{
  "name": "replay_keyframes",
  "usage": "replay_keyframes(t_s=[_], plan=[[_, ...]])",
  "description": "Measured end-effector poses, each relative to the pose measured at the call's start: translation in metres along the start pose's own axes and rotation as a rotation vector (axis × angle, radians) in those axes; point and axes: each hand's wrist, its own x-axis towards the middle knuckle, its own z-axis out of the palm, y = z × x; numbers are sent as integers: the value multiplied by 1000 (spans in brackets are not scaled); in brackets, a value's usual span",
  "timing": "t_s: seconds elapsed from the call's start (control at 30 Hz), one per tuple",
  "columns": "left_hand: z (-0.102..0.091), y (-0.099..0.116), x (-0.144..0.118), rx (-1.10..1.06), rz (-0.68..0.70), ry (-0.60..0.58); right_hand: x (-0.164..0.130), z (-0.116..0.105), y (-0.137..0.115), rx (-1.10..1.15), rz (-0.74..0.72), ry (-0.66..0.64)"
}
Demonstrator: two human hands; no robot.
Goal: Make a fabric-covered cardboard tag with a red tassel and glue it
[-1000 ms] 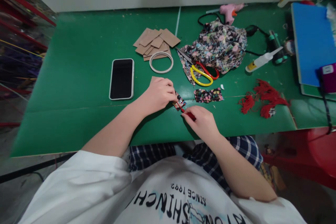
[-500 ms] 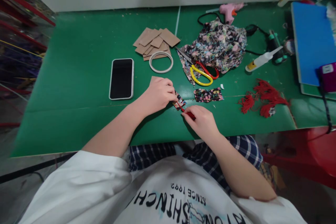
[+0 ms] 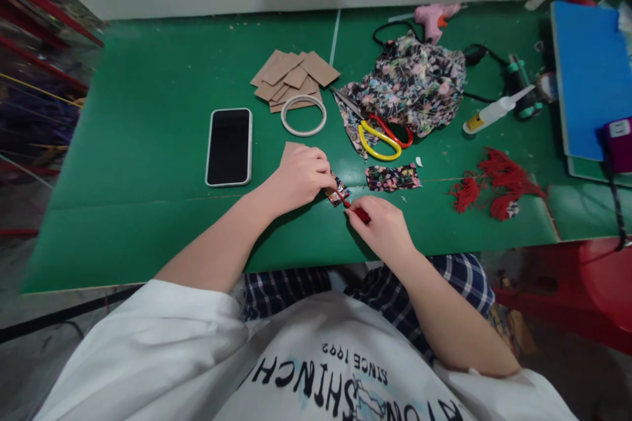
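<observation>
On the green table, my left hand (image 3: 306,174) is closed at the edge of a small floral fabric piece (image 3: 338,191), its fingertips covering part of it. The corner of a brown card (image 3: 294,145) shows from under that hand. In my right hand (image 3: 382,223), thumb and fingers pinch a red tassel (image 3: 363,216), mostly hidden by the fingers. From it a thin red cord runs onto the fabric piece. Just beyond the right hand lies a flat floral fabric strip (image 3: 392,177). Several loose red tassels (image 3: 506,177) lie farther right.
A phone (image 3: 229,147) lies to the left. Brown cardboard pieces (image 3: 296,72) and a tape roll (image 3: 303,134) are behind the left hand. Open scissors (image 3: 380,141) rest by crumpled floral cloth (image 3: 419,82). A pink glue gun (image 3: 434,20), glue bottle (image 3: 488,116) and blue folder (image 3: 585,79) stand beyond.
Both hands stay in nearly the same place, with the fabric piece and red tassel still between them. The whole view has shifted only slightly.
</observation>
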Motion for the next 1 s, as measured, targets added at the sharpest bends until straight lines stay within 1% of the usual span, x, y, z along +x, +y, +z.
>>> replay_keyframes(t_s=[0.33,0.73,1.0], plan=[[4,-2,0,-21,19,31,1,-2,0,-2,12,-13],[1,2,1,-26,16,10,2,-5,0,6,14,-46],[1,2,2,-19,14,0,2,-9,0,-37,68,-82]])
